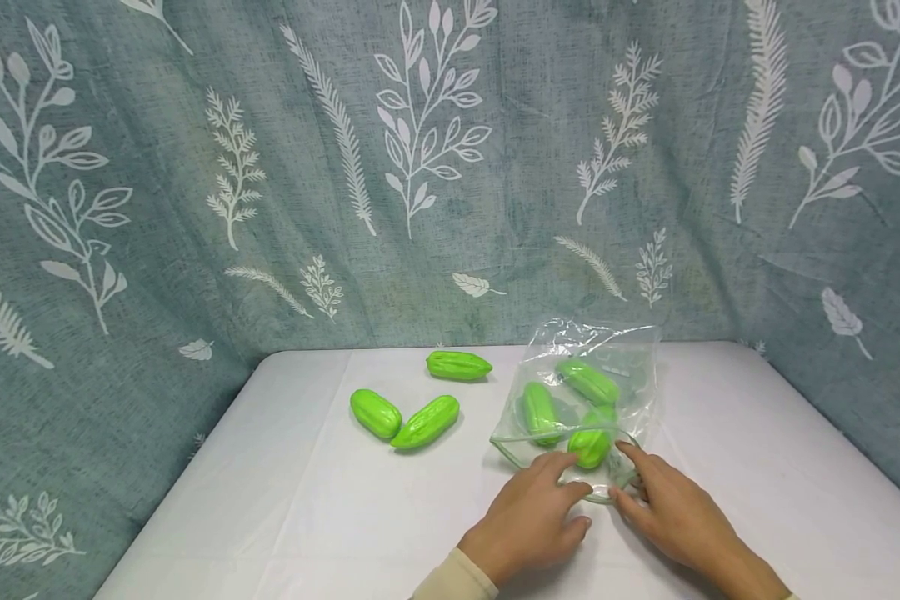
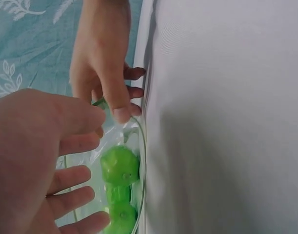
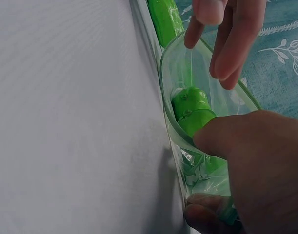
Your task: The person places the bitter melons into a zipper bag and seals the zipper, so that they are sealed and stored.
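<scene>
Leaf-patterned blue-green fabric backdrop, gently creased, white table in front, soft light

From a beige-sleeved left forearm, the person's bare left grip extends with thumb and fingers spread, just left of the bare right grip, whose fingers curl inward.

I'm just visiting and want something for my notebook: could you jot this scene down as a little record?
Bag: green-edged clear bag, mouth toward the person
Inside bag: at least three green vegetables
Outside bag: three more, left of it; two close together, one farther back
Left hand: fingers spread at the bag's mouth
Right hand: holds the bag's edge
Surface: white tablecloth
Backdrop: leaf-patterned curtain
</scene>
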`<state>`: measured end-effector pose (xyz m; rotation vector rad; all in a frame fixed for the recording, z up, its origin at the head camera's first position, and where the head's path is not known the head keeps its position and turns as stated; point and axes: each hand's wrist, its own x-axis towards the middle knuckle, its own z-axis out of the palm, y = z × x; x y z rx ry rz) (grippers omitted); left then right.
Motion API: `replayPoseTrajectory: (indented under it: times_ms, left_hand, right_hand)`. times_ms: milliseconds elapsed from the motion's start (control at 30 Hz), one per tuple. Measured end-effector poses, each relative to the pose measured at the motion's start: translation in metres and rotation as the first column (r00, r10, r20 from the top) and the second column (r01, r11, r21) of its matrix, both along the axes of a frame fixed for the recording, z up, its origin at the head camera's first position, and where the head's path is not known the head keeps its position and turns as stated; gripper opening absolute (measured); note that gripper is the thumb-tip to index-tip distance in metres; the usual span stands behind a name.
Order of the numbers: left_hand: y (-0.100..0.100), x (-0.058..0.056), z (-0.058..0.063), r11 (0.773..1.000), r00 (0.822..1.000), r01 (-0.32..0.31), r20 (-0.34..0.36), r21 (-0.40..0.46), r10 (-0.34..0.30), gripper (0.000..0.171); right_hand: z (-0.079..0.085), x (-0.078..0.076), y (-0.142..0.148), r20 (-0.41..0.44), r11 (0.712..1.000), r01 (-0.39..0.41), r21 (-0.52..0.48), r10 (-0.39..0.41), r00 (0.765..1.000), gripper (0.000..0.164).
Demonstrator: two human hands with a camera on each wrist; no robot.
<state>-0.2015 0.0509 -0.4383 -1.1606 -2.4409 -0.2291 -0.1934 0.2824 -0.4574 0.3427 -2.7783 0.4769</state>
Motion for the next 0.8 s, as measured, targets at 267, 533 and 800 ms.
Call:
replayPoseTrajectory:
  times_ms: [267, 533, 800]
  left_hand:
    - [-0.012, -0.004, -0.001, 0.993, 0.999, 0.034, -0.03, 0.116, -0.031, 0.024]
    - [-0.026, -0.013, 0.001, 0.97, 0.997, 0.044, -0.069, 0.24, -0.028, 0.017]
    - [-0.052, -0.028, 0.004, 0.912, 0.996, -0.047, 0.092, 0.407, 0.01, 0.017]
  right_hand:
    - [0.0, -0.002, 0.001, 0.039, 1.0, 0.011, -0.005, -0.01, 0.999, 0.068]
    - [0.0, -0.001, 0.001, 0.042, 1.0, 0.013, -0.007, -0.013, 0.999, 0.068]
    - [0.001, 0.0, 0.0, 0.033, 1.0, 0.015, -0.008, -0.015, 0.999, 0.068]
